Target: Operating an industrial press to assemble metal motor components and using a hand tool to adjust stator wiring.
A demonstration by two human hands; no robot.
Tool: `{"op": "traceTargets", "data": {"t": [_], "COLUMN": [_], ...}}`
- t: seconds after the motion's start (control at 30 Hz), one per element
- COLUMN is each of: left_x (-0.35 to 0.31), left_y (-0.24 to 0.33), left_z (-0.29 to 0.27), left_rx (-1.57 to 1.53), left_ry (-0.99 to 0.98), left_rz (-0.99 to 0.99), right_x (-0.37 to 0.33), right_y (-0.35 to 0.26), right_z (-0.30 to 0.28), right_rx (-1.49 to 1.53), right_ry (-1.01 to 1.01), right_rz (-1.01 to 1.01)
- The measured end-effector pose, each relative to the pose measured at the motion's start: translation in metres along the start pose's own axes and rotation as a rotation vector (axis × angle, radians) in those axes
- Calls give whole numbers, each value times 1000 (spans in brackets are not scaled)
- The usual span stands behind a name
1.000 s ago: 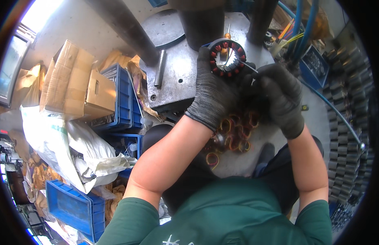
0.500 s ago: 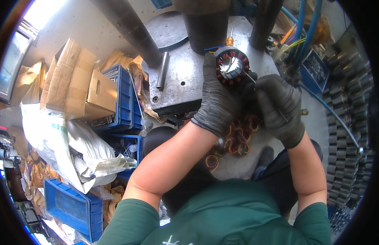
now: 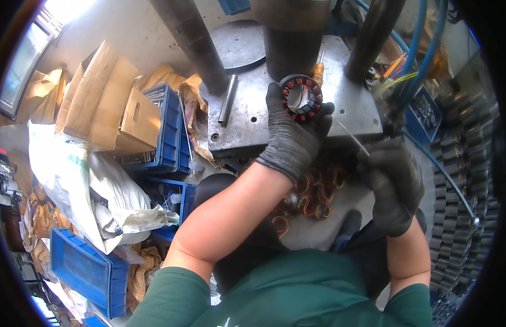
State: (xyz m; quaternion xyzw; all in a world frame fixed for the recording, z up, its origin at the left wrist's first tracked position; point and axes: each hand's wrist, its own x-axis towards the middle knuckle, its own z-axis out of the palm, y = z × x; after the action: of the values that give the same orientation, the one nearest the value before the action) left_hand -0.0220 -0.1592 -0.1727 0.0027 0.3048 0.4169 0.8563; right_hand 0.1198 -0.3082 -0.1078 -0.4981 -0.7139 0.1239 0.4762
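Note:
In my gloved left hand [image 3: 290, 139] is a round motor stator [image 3: 318, 98], a dark ring with red windings inside. My fingers and thumb close around its sides, and its open face is turned up above the metal press bed. My right hand [image 3: 393, 182], also in a dark glove, is closed on a thin metal rod [image 3: 351, 136] like a screwdriver shaft; the glove hides its handle. The rod's tip points up and left, apart from the stator. A screwdriver with an orange-brown handle [image 3: 318, 72] lies on the press bed [image 3: 241, 117] behind the stator.
A metal tube [image 3: 228, 100] lies on the bed's left. Thick steel columns [image 3: 190, 46] rise behind. Several wound coils with coloured wires [image 3: 313, 199] lie on the floor below. Left are cardboard boxes [image 3: 100, 98] and blue crates [image 3: 81, 267]; right, stacked metal parts [image 3: 455, 201] and blue hoses [image 3: 422, 49].
My right hand has drawn the rod away from the stator, moving down and right. My left hand still holds the stator, now tipped differently. The whole view has shifted slightly.

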Motion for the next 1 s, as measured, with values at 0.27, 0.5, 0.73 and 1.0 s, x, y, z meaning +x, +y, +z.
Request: {"op": "traceTargets", "data": {"t": [0.27, 0.5, 0.73, 1.0], "left_x": [-7, -6, -4, -14], "left_y": [-12, -17, -16, -14], "left_z": [3, 7, -3, 2], "left_rx": [49, -12, 3, 46], "left_ry": [-211, -211, -279, -226], "left_rz": [-120, -121, -106, -90], "right_x": [6, 4, 8, 5], "right_y": [36, 50, 45, 54], "right_z": [12, 11, 12, 15], "right_rx": [254, 101, 199, 242], "right_ry": [68, 101, 59, 55], "right_rz": [187, 47, 172, 196]}}
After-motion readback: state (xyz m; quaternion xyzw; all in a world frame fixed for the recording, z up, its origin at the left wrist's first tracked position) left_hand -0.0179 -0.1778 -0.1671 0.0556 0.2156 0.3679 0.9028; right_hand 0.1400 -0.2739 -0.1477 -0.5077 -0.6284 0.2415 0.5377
